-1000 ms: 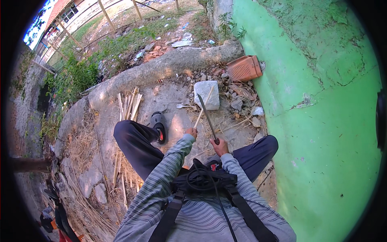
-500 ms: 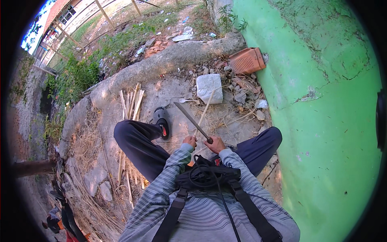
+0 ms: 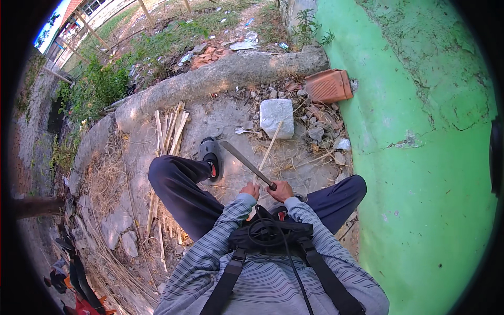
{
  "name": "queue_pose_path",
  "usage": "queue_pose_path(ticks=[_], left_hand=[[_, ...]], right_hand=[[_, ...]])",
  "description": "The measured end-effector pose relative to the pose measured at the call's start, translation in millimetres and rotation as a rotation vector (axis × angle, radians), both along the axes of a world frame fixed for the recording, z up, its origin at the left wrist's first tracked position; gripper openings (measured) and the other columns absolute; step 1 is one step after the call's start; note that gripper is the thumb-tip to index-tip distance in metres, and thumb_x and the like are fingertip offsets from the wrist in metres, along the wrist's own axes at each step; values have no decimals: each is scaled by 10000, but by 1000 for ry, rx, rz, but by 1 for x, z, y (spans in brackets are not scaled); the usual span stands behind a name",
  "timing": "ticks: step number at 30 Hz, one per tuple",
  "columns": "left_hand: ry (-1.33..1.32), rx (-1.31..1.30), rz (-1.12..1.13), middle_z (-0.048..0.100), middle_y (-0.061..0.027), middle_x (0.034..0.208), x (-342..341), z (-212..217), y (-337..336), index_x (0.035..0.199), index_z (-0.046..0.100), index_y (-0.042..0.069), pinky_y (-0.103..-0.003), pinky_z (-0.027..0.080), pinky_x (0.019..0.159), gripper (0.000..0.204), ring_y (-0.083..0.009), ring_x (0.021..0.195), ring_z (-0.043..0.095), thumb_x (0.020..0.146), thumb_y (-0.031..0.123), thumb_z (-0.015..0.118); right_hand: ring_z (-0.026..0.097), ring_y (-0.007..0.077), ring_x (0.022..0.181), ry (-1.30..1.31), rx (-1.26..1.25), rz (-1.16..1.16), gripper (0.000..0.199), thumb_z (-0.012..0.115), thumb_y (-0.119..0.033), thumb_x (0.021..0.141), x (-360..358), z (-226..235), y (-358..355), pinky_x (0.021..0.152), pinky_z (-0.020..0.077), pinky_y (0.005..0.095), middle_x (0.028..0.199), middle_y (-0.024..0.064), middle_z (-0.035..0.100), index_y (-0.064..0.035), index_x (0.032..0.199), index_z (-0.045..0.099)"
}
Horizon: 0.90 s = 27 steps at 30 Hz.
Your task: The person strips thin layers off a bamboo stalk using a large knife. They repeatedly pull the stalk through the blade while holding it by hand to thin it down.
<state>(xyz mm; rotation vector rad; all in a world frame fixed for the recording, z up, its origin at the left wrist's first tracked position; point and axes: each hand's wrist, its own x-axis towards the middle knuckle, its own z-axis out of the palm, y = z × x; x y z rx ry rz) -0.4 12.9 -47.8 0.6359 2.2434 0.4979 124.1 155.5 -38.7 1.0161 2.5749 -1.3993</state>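
Observation:
My left hand [image 3: 251,190] is closed round the near end of a pale, narrow wooden strip [image 3: 268,151]. The strip points away from me, and its far end overlaps a whitish block [image 3: 276,112] on the ground. Just to the right, my right hand [image 3: 282,191] grips the handle of a long-bladed knife [image 3: 242,160]. Its dark blade slants up and to the left, crossing over the strip near my hands. Whether the blade's edge touches the strip I cannot tell.
Split strips [image 3: 170,129] lie in a bundle past my left knee. Rubble and a broken terracotta tile [image 3: 329,86] sit beside the green wall [image 3: 415,210] at right. A low concrete kerb [image 3: 220,74] curves across the far side. People [image 3: 79,278] are at lower left.
The knife's tip has moved left and a little nearer to me. Both hands have shifted slightly right, still holding the strip and the knife.

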Motion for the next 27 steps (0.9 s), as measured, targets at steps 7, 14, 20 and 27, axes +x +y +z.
queue_pose_path(ticks=[7,14,20,27], left_hand=[[14,-43,73,650,-367,958,0,-10,3,1140,497,-2,-578,499,859,431,-550,964,621,1002,407,507],[-46,-178,12,656,-336,1058,2,-2,9,1172,486,26,-573,496,878,410,-518,1023,636,1009,401,504],[-61,-219,-16,670,-289,1096,5,6,15,1214,505,51,-563,497,898,411,-488,1051,641,1016,410,482],[-72,-221,16,656,-308,1112,1,-3,9,1209,537,59,-559,496,913,411,-490,1078,630,1014,417,485]], right_hand=[[665,420,771,-141,-3,-49,277,679,-327,776,-25,-10,15,692,519,462,763,209,671,-62,855,698],[658,433,790,-116,61,83,254,672,-319,760,-16,-7,18,696,520,492,787,209,678,-85,855,702],[665,427,782,-179,-24,-99,238,672,-306,753,-30,-22,43,695,520,476,769,215,673,-86,838,706],[670,421,788,-138,36,49,225,676,-312,757,-30,-11,27,711,535,469,776,207,681,-103,834,709]])
